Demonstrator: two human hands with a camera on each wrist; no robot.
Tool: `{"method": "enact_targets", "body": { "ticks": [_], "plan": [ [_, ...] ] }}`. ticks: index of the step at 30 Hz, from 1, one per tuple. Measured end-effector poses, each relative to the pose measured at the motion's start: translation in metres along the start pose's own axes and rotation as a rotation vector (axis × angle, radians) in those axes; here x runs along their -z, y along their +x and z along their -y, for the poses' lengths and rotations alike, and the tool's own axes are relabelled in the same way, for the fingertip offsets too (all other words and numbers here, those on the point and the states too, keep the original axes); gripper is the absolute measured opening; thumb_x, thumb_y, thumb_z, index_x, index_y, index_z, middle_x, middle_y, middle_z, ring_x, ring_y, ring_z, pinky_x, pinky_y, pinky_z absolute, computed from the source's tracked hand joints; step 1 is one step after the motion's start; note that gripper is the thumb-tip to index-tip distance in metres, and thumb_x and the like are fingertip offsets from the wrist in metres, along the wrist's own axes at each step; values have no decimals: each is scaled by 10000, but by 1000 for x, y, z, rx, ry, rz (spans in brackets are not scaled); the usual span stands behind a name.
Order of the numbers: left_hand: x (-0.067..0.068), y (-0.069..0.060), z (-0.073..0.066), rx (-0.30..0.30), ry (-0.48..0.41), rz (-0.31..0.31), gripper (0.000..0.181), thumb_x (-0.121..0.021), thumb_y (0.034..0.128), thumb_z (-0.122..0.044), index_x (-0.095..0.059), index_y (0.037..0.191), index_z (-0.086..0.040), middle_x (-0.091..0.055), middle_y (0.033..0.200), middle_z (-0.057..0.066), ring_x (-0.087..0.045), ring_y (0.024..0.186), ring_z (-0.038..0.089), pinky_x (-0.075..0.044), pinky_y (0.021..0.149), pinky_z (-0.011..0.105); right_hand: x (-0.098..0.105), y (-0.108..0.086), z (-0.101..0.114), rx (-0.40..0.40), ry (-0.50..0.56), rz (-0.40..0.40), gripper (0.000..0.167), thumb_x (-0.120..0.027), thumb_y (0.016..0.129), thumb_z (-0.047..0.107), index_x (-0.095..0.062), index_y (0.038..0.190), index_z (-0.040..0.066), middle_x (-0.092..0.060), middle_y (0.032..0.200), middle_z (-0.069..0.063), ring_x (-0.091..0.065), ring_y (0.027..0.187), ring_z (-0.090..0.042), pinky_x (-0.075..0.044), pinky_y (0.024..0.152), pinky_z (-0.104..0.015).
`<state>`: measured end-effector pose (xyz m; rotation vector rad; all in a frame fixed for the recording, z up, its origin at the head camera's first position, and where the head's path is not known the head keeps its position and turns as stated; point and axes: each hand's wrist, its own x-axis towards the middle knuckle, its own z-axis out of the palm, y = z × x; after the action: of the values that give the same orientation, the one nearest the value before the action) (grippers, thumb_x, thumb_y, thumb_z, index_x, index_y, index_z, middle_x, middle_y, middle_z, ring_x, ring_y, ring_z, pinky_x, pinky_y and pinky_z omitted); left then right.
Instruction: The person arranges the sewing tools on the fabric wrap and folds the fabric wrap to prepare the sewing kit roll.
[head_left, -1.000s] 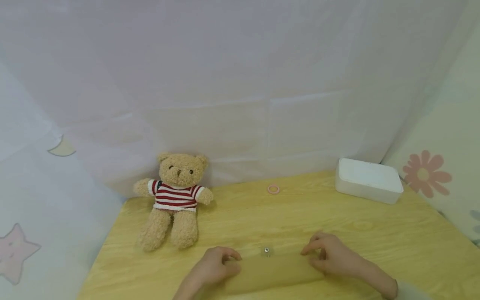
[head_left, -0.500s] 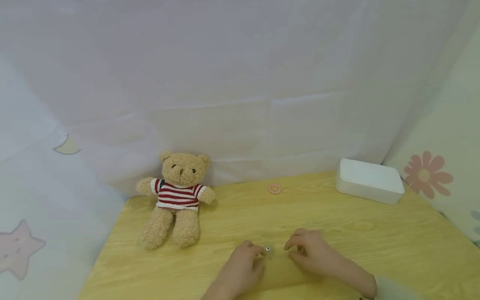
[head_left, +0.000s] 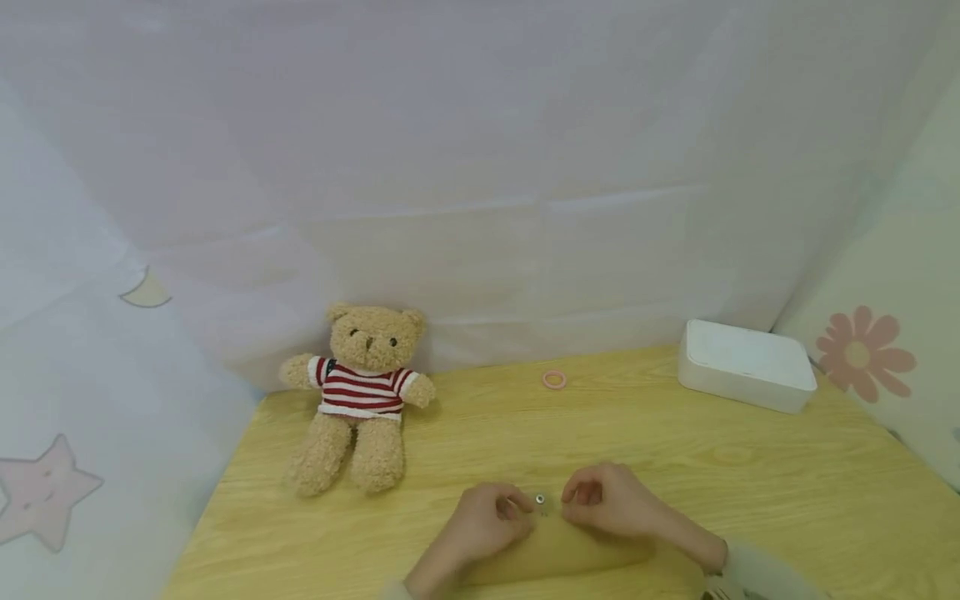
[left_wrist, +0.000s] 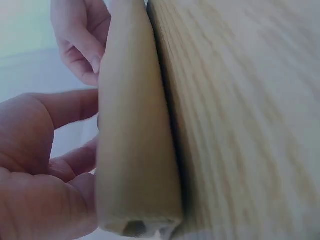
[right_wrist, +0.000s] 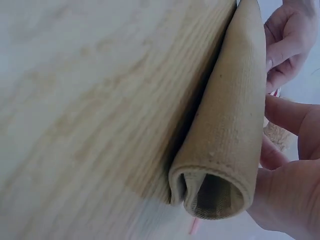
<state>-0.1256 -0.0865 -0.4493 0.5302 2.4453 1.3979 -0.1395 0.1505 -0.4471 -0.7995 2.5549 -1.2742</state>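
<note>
A tan cloth roll [head_left: 562, 557] lies crosswise at the near part of the table. A small round metal snap [head_left: 540, 499] shows at its far edge. My left hand [head_left: 486, 523] pinches that edge just left of the snap, thumb and fingers curled. On the snap's other side, my right hand [head_left: 611, 502] pinches the edge likewise. Seen from the right wrist, the rolled cloth [right_wrist: 225, 110] has a hollow end with a folded-in layer. The left wrist view has the roll [left_wrist: 135, 120] covering the fingertips.
A teddy bear [head_left: 362, 392] in a red-and-white striped top sits against the back wall on the left. Behind the hands lies a pink ring [head_left: 554, 380]. A white box [head_left: 746, 367] stands at the back right of the wood-grain table [head_left: 465, 433].
My left hand has moved right and my right hand left, both along the cloth's edge, so they now flank the snap closely. The head view has shifted slightly.
</note>
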Motion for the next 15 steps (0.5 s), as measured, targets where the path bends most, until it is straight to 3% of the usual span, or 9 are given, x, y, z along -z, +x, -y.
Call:
{"method": "enact_targets", "body": {
  "ticks": [4, 7, 11, 15],
  "plan": [
    [1, 6, 2, 72, -67, 11, 197, -677, 875, -214, -682, 935, -27, -613, 628, -5, -570, 506, 96, -480, 479, 234, -1, 5, -1, -29, -9, -2, 180, -735, 834, 298, -703, 885, 128, -619, 734, 93, -544, 644, -36, -467, 577, -232],
    [-1, 10, 0, 97, -51, 14, 260, -681, 872, -210, -661, 995, 18, -586, 603, 1, -540, 475, 93, -472, 459, 229, -3, 8, -1, -49, -15, 5, 209, -746, 819, 318, -705, 891, 126, -620, 751, 93, -546, 675, -43, -465, 590, -236],
    [-2, 13, -2, 99, -21, 18, 291, -685, 864, -174, -625, 1046, 46, -568, 599, -5, -517, 460, 81, -466, 447, 212, -4, 11, 0, -61, -25, 12, 215, -754, 811, 309, -703, 888, 116, -622, 750, 84, -544, 683, -45, -465, 597, -238],
    [-2, 15, -4, 88, -42, 31, 150, -684, 861, -141, -611, 922, -25, -557, 574, -10, -506, 456, 78, -440, 435, 191, -3, 13, 4, -73, -28, 9, 227, -768, 796, 274, -704, 906, 87, -627, 733, 66, -549, 686, -66, -465, 600, -258]
  ]
}}
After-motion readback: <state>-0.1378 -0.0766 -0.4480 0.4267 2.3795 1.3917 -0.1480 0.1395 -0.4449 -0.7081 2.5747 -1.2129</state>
